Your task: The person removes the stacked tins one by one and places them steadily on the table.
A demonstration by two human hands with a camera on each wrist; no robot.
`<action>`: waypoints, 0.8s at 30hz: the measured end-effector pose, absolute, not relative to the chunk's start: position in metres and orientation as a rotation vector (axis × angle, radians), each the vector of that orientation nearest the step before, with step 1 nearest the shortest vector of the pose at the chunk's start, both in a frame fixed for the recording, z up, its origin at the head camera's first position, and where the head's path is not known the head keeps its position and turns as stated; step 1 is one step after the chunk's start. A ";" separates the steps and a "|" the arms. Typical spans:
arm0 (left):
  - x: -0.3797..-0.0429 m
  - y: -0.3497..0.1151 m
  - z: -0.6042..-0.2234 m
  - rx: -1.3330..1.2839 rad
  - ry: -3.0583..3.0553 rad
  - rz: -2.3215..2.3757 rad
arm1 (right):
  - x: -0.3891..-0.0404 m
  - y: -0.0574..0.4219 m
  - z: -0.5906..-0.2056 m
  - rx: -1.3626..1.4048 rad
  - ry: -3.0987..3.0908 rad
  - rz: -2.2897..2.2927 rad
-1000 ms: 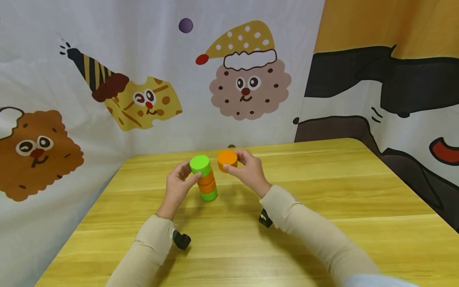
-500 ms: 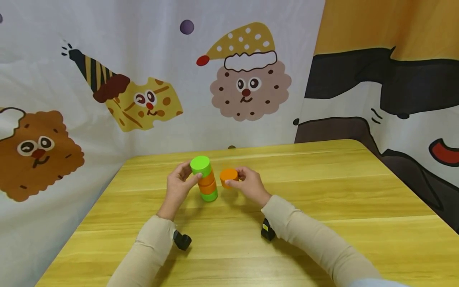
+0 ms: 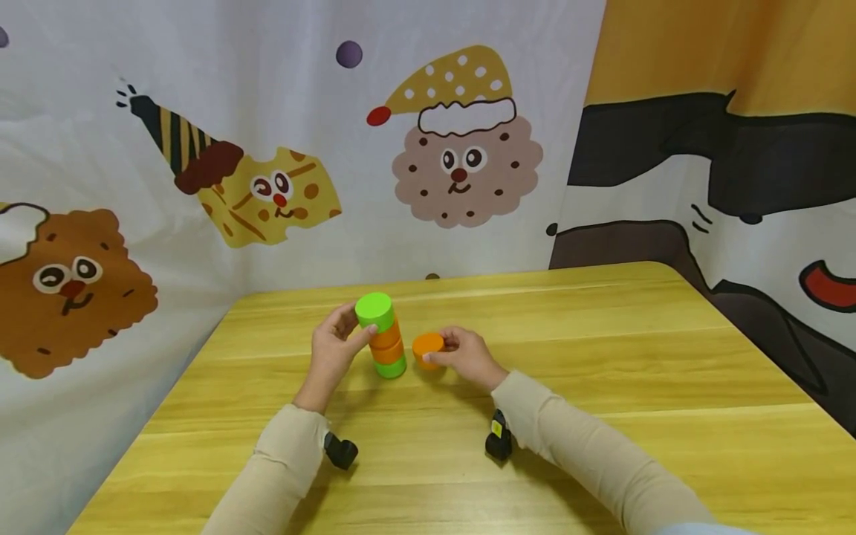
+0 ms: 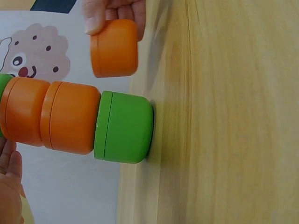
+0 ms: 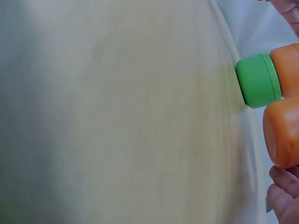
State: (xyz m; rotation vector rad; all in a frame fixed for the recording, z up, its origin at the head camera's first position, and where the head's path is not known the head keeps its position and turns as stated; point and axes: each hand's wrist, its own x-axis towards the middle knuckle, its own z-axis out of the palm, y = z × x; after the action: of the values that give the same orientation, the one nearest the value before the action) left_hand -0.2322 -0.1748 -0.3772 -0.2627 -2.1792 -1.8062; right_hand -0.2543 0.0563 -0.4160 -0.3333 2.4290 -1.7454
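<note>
A stack of small round lidded jars stands upright on the table: a green jar (image 3: 374,308) on top, two orange jars (image 4: 70,117) in the middle and a green jar (image 4: 125,128) at the bottom. My left hand (image 3: 334,348) grips the top green jar, thumb in front and fingers behind. To the right of the stack, my right hand (image 3: 469,358) holds another orange jar (image 3: 426,351) between thumb and fingers. In the left wrist view this jar hangs low, a small gap above the wood. The right wrist view shows its base (image 5: 270,135) and the fingertips beside it.
The pale wooden table (image 3: 602,349) reaches back to a hanging cloth (image 3: 374,223) printed with cartoon biscuits and cheese. Black wrist cameras hang under both cuffs, the left camera (image 3: 341,451) and the right camera (image 3: 498,438), close over the table.
My right hand has lowered the orange jar from beside the stack's top toward the table, near the stack's foot. The left hand and the stack have stayed in place.
</note>
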 end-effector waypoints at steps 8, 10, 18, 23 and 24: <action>-0.230 -0.174 -0.376 -0.250 -2.190 -1.815 | -0.254 0.058 -0.423 -0.328 2.393 -1.723; -0.231 -0.174 -0.377 -0.255 -2.191 -1.814 | -0.254 0.058 -0.424 -0.327 2.384 -1.727; -0.232 -0.175 -0.378 -0.271 -2.178 -1.801 | -0.254 0.060 -0.424 -0.270 2.403 -1.706; -0.232 -0.175 -0.379 -0.258 -2.179 -1.792 | -0.254 0.061 -0.423 -0.247 2.403 -1.693; -0.232 -0.175 -0.379 -0.258 -2.178 -1.793 | -0.254 0.061 -0.422 -0.240 2.400 -1.691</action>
State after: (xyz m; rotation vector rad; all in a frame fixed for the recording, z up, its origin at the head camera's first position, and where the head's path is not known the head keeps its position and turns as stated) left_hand -0.2323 -0.1747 -0.3789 -0.2578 -2.1785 -1.7928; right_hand -0.2538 0.0614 -0.4223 -0.2400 2.3996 -1.6910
